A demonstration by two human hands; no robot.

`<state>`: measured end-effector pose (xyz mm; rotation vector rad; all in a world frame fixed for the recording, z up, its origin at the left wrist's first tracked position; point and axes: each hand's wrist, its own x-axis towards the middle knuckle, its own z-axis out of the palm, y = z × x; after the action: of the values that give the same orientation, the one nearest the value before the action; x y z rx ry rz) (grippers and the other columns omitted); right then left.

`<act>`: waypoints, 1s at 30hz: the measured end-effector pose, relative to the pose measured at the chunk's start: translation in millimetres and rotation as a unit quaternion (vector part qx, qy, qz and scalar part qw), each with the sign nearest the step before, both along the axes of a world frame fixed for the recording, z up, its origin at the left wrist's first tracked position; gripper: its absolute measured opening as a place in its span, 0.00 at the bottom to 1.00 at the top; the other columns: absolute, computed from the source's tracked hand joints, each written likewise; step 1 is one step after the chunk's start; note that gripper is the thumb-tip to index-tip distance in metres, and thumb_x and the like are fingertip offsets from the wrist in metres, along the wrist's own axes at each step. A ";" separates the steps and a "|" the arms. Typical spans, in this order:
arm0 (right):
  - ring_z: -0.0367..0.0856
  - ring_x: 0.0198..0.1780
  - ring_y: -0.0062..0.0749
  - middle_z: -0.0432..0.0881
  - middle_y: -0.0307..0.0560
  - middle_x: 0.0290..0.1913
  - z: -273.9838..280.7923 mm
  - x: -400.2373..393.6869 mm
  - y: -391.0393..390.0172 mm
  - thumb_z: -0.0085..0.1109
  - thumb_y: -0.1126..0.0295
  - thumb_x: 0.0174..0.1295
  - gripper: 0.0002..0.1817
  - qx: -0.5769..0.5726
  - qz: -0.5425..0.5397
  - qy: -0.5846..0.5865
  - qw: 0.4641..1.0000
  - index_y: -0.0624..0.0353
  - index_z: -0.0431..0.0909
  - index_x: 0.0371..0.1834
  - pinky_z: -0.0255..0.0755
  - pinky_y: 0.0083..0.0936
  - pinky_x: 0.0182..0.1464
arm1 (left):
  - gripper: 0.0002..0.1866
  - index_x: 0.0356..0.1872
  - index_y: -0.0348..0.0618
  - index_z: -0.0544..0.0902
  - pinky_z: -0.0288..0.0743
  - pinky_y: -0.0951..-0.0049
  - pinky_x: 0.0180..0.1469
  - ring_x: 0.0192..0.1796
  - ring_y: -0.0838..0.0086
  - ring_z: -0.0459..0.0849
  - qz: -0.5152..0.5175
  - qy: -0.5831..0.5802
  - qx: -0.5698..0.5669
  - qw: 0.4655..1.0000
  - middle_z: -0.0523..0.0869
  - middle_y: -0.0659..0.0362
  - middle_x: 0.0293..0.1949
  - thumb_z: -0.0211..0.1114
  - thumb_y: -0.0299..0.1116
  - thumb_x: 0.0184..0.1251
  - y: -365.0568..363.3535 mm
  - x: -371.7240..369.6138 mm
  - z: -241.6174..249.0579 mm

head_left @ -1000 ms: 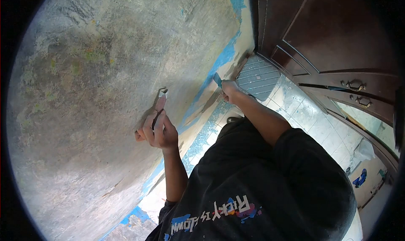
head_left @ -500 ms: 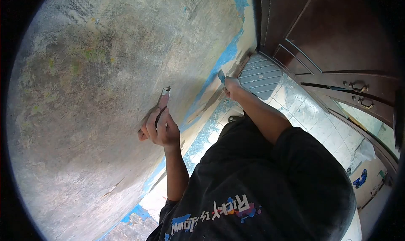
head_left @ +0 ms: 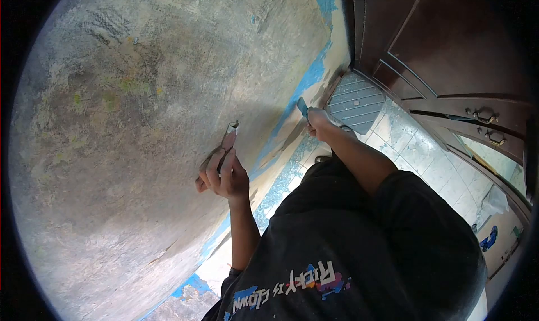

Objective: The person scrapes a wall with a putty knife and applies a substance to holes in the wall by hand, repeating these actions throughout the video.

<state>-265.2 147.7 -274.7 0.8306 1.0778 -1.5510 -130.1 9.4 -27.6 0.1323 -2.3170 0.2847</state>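
Note:
My right hand [head_left: 321, 122] is closed around a scraper [head_left: 302, 106], its flat blade against the blue paint strip [head_left: 310, 82] low on the wall. Bare, mottled grey plaster covers most of that wall [head_left: 168, 96]. Farther left, my left hand [head_left: 225, 176] grips a slim tool with a pinkish body [head_left: 229, 138] and a pale, shiny tip, held in front of the plaster. I cannot make out what kind of tool it is, or whether its tip touches the wall.
A grey ridged mat [head_left: 359, 101] lies on the tiled floor [head_left: 418, 144], which is dusted with blue-grey flakes. Dark brown cabinet doors [head_left: 466, 46] with metal handles stand at the right. A clear plastic bag [head_left: 494, 202] and a blue item [head_left: 489, 239] lie at lower right.
The whole view has shifted slightly, so everything appears a little farther right and lower. Both hands keep their tools, and the scraper stays at the blue strip.

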 end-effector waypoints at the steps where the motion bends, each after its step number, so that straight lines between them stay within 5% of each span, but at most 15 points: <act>1: 0.55 0.15 0.21 0.64 0.36 0.19 -7.7 -2.8 0.1 0.42 0.60 0.74 0.11 0.005 -0.002 0.001 1.000 0.49 0.64 0.32 0.43 0.26 0.17 | 0.13 0.34 0.63 0.89 0.59 0.64 0.57 0.49 0.74 0.85 0.000 -0.001 -0.004 1.000 0.88 0.72 0.44 0.80 0.26 0.55 -0.4 -0.7 0.4; 5: 0.55 0.15 0.21 0.65 0.36 0.20 -50.9 -5.6 -2.9 0.41 0.59 0.75 0.10 0.015 -0.001 0.011 1.000 0.46 0.64 0.34 0.44 0.26 0.18 | 0.12 0.34 0.63 0.89 0.58 0.64 0.56 0.47 0.74 0.85 0.000 0.002 0.007 1.000 0.88 0.72 0.43 0.80 0.26 0.56 -0.9 0.3 -5.7; 12: 0.54 0.15 0.21 0.66 0.38 0.20 -26.9 4.1 11.3 0.42 0.57 0.75 0.11 0.001 0.014 0.039 0.999 0.46 0.63 0.35 0.45 0.26 0.18 | 0.11 0.32 0.61 0.88 0.59 0.64 0.56 0.47 0.74 0.84 0.005 -0.006 -0.006 1.000 0.88 0.71 0.43 0.79 0.27 0.57 -0.2 -0.1 -1.0; 15: 0.70 0.20 0.32 0.73 0.40 0.25 -43.3 5.0 16.4 0.46 0.56 0.75 0.13 -0.014 0.019 0.050 0.998 0.50 0.75 0.40 0.60 0.35 0.22 | 0.10 0.31 0.60 0.88 0.60 0.63 0.56 0.47 0.74 0.84 -0.003 0.004 0.019 1.000 0.88 0.71 0.42 0.79 0.26 0.57 -1.1 -2.0 -8.6; 18: 0.71 0.21 0.33 0.73 0.42 0.25 -30.4 3.9 3.7 0.46 0.56 0.76 0.13 0.040 0.046 0.060 0.996 0.52 0.74 0.41 0.61 0.35 0.22 | 0.10 0.31 0.59 0.88 0.60 0.63 0.56 0.48 0.71 0.84 -0.005 0.000 0.004 1.000 0.88 0.70 0.43 0.78 0.25 0.58 1.5 -1.2 -9.2; 24: 0.56 0.14 0.21 0.68 0.39 0.21 -26.5 -1.4 12.4 0.42 0.59 0.74 0.10 0.014 0.033 0.035 0.999 0.50 0.65 0.36 0.45 0.27 0.17 | 0.12 0.32 0.62 0.89 0.59 0.62 0.57 0.49 0.69 0.84 0.021 0.018 -0.019 0.999 0.88 0.70 0.44 0.77 0.24 0.58 5.0 8.1 -4.9; 30: 0.57 0.14 0.22 0.67 0.39 0.19 -44.2 -8.3 -2.9 0.41 0.58 0.75 0.10 0.035 0.040 0.039 0.998 0.48 0.67 0.37 0.45 0.27 0.17 | 0.14 0.33 0.66 0.89 0.58 0.62 0.56 0.49 0.71 0.83 0.036 0.035 -0.031 0.998 0.88 0.71 0.44 0.79 0.26 0.56 -3.1 23.2 3.5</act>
<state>-273.5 144.8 -318.9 0.7708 1.2140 -1.4969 -106.9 6.3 -24.1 0.1920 -2.2353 0.3831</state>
